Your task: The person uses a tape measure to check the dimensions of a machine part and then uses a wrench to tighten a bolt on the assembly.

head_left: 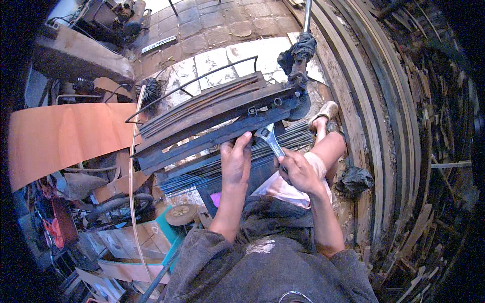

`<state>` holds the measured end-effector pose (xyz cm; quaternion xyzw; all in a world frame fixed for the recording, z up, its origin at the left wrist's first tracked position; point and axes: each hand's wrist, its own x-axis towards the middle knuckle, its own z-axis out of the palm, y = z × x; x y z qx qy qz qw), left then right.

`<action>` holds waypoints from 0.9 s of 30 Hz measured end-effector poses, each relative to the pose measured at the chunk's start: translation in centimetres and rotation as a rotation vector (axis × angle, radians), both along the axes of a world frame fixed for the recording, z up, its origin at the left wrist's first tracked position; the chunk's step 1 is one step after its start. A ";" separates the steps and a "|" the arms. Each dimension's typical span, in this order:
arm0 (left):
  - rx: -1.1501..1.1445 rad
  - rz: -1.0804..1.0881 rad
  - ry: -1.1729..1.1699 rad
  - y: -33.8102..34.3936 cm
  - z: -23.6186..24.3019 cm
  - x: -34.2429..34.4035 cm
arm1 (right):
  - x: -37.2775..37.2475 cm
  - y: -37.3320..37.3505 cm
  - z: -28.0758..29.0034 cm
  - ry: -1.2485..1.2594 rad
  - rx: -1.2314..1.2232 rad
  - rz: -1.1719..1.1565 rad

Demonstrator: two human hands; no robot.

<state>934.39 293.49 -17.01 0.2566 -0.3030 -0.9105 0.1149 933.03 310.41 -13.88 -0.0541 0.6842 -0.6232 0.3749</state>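
Observation:
My right hand [301, 172] is wrapped round the handle of a silver adjustable wrench [274, 143]. The wrench head lies close to the lower edge of a long dark metal bar [202, 143]; whether its jaws sit on a nut is hidden. My left hand [236, 164] is at the same edge, thumb up against the bar and fingers curled beneath it, partly out of sight. Bolt heads or nuts [252, 111] show along the bar's upper right part. At its right end a metal pivot with a lever [307, 22] rises, wrapped in black plastic [298, 53].
Thin metal rods [202, 177] lie in a bundle under the bar. Long planks or profiles [361, 111] run along the right. An orange-brown sheet [76, 139], a pale upright strip [132, 202] and a wheel [121, 209] are at left. A black plastic bag [355, 181] lies beside my leg.

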 end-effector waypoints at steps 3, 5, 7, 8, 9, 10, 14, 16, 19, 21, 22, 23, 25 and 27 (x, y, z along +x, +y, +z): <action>0.012 0.006 -0.029 0.0 0.9 0.1 | 0.1 -0.2 0.7 -0.043 0.002 -0.022; -0.016 0.014 -0.041 0.2 1.3 0.0 | 0.3 -0.5 0.8 -0.062 -0.016 -0.030; -0.077 0.042 -0.048 0.4 1.3 0.1 | 0.6 -1.1 0.5 -0.059 -0.057 -0.018; -0.099 0.036 -0.019 0.4 1.0 0.1 | 0.6 -1.3 0.5 -0.141 -0.052 -0.042; -0.104 0.039 -0.025 0.5 0.9 0.2 | 0.8 -1.2 0.5 -0.138 -0.034 -0.057; -0.115 0.048 -0.030 0.6 1.0 0.2 | 0.8 -1.2 0.4 -0.135 -0.022 -0.066; -0.080 0.102 -0.007 1.1 1.1 0.2 | -1.1 0.4 -0.3 0.090 0.072 0.050; -0.072 0.111 0.029 1.4 1.4 0.2 | -2.7 1.3 -0.4 0.115 0.110 0.150; -0.082 0.106 0.048 1.4 1.3 0.3 | -4.7 2.2 0.1 0.086 0.077 0.248; -0.100 0.094 0.039 1.5 1.1 0.4 | -5.9 3.0 -0.3 0.143 0.098 0.301; -0.111 0.094 0.023 1.4 1.1 0.3 | -6.6 3.0 0.4 0.033 0.095 0.297; -0.122 0.095 0.008 1.3 1.0 0.3 | -7.1 3.0 0.6 0.077 0.084 0.319; -0.125 0.087 0.012 1.4 1.2 0.2 | -7.7 3.1 0.5 0.169 0.065 0.365; -0.127 0.086 0.032 1.4 1.2 0.4 | -6.6 3.3 -0.3 0.213 0.081 0.323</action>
